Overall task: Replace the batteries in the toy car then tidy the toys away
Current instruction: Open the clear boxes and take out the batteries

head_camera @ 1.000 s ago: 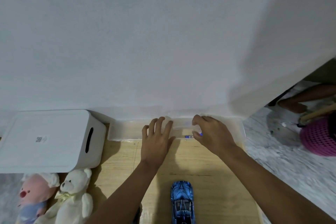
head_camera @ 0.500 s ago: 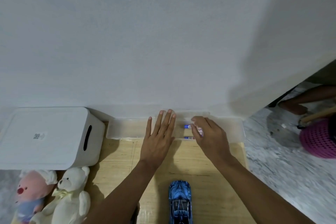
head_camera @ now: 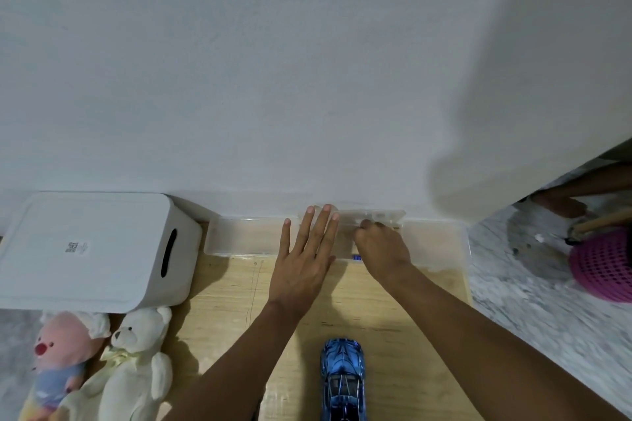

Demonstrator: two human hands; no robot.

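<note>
A blue toy car (head_camera: 343,376) stands on the wooden board near me, nose pointing away. At the wall lies a long clear tray (head_camera: 239,237). A small clear battery case (head_camera: 383,215) sits in it with its lid raised against the wall. My left hand (head_camera: 301,270) lies flat with straight fingers, pressing on the tray and the case's left end. My right hand (head_camera: 383,249) has curled fingers that pinch at the case's lid edge. A blue battery end (head_camera: 356,257) shows under my right wrist.
A white lidded storage box (head_camera: 85,249) with a handle slot stands at the left. In front of it lie a pink plush (head_camera: 58,359) and a white teddy bear (head_camera: 136,369). At the right, a pink basket (head_camera: 602,267) and another person's foot (head_camera: 561,205) are on the marble floor.
My left hand has slid forward and flattened onto the case. My right hand has curled tighter at the case, and the lid now stands up by the wall.
</note>
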